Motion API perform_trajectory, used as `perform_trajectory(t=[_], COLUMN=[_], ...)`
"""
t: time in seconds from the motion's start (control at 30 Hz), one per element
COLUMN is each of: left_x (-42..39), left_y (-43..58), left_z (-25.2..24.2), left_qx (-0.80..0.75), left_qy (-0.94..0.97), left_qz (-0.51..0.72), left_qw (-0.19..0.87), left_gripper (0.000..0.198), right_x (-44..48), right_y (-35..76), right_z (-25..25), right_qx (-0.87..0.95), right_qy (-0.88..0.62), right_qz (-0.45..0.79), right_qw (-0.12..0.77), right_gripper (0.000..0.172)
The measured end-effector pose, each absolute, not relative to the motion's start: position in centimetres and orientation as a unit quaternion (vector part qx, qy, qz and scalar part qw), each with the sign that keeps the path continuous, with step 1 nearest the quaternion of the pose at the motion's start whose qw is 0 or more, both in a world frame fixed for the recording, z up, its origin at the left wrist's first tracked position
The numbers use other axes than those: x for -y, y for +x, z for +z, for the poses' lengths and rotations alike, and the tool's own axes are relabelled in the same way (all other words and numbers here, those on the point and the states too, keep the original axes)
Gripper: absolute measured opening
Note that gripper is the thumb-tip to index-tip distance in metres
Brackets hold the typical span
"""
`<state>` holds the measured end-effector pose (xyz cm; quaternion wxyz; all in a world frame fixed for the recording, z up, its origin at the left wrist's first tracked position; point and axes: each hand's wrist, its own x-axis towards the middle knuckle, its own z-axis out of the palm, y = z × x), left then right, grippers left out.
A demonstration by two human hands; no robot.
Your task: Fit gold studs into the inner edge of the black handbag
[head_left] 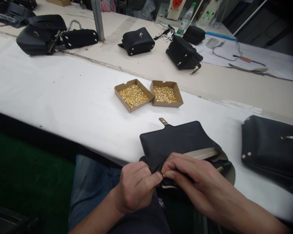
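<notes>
A black handbag (178, 138) lies at the table's front edge, its flap laid back and a gold clasp plate (163, 121) sticking out from the flap. Its beige lining shows at the opening. My left hand (138, 185) is closed at the bag's near corner, thumb pressed against the edge. Opposite it, my right hand (192, 177) pinches the same spot, fingertips nearly touching the left thumb. Between the two thumbs shows a tiny gold metal piece (163, 175); its exact kind is too small to make out. Part of the bag is hidden behind my hands.
Two cardboard trays of small gold fittings, a left tray (122, 98) and a right tray (167, 104), stand beyond the bag. Another black bag (271, 146) lies at right. More black bags (138, 40) and a plastic bottle (186, 19) are farther back, beside a metal post (98, 19).
</notes>
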<state>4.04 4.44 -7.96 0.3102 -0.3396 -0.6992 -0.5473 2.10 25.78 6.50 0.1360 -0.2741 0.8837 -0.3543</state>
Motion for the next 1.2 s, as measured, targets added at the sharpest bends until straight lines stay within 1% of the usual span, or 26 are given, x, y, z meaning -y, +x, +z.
perform_trajectory(t=[0.13,0.3,0.6,0.87,1.0,1.2], left_x=[-4.5,-4.4,-4.4,-4.4,-4.3,-4.1], left_y=[4.1,4.2,4.2,4.2,4.3,4.3], left_z=[-8.2,-8.1,-8.4,-8.2,-7.8,-8.0], left_qx=[0.702,0.702,0.694,0.688,0.686,0.678], left_qy=[-0.338,-0.338,-0.336,-0.336,-0.337,-0.341], left_qz=[-0.545,-0.546,-0.557,-0.561,-0.570,-0.584], left_qw=[0.309,0.308,0.308,0.314,0.303,0.288], left_gripper=[0.032,0.031,0.029,0.029,0.026,0.020], right_x=[-25.9,-26.1,-25.9,-26.4,-26.5,-26.6], right_y=[2.4,2.3,2.2,2.3,2.3,2.4], right_z=[6.3,6.3,6.9,7.4,7.4,7.3], right_qx=[-0.887,-0.877,-0.868,-0.857,-0.851,-0.853], right_qy=[-0.270,-0.272,-0.283,-0.286,-0.286,-0.300], right_qz=[-0.347,-0.359,-0.376,-0.387,-0.393,-0.387], right_qw=[0.141,0.168,0.159,0.186,0.196,0.181], right_gripper=[0.025,0.024,0.022,0.024,0.025,0.026])
